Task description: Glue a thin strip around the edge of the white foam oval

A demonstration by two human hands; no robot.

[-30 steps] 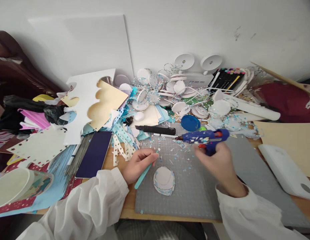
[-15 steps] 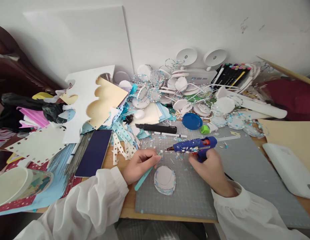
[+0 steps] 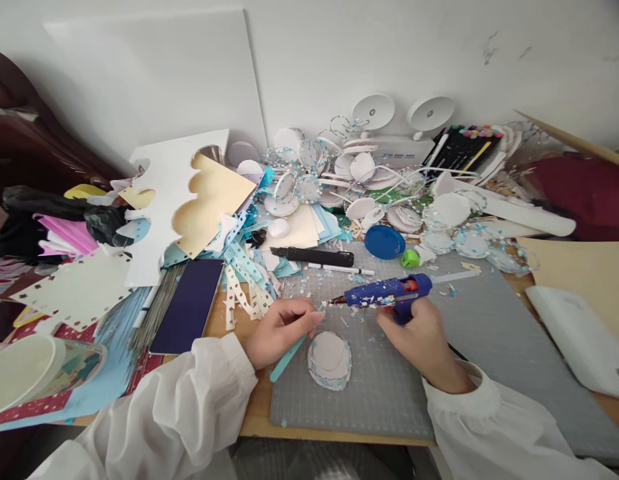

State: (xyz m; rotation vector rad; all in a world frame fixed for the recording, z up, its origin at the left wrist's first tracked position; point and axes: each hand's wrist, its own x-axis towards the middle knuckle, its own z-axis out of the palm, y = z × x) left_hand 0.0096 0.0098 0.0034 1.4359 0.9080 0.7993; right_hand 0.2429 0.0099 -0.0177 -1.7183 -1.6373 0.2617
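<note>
My left hand [image 3: 289, 328] is closed in a pinch around slim teal tweezers [image 3: 285, 363]. A small pale scrap [image 3: 322, 307] shows at their tip, by my thumb. My right hand [image 3: 420, 337] is wrapped round the handle of a blue glue gun [image 3: 384, 292], whose body is speckled with paper bits. Its nozzle points left and lies very close to the tweezers' tip; whether they touch I cannot tell. Just below, between my hands, a round white disc [image 3: 330, 360] with a wire and blue-bit rim lies on the grey cutting mat [image 3: 374, 407].
Behind the mat is a heap of white discs [image 3: 362, 167] and beaded wire. A black cutter [image 3: 313, 257], a white pen [image 3: 342, 269], a blue lid [image 3: 384, 242] and a green sharpener [image 3: 410, 259] lie nearer. A phone [image 3: 188, 307] and a cup [image 3: 26, 373] are left.
The glue gun has shifted slightly left, bringing its nozzle closer to the tweezers' tip. My left hand and the disc stay almost where they were.
</note>
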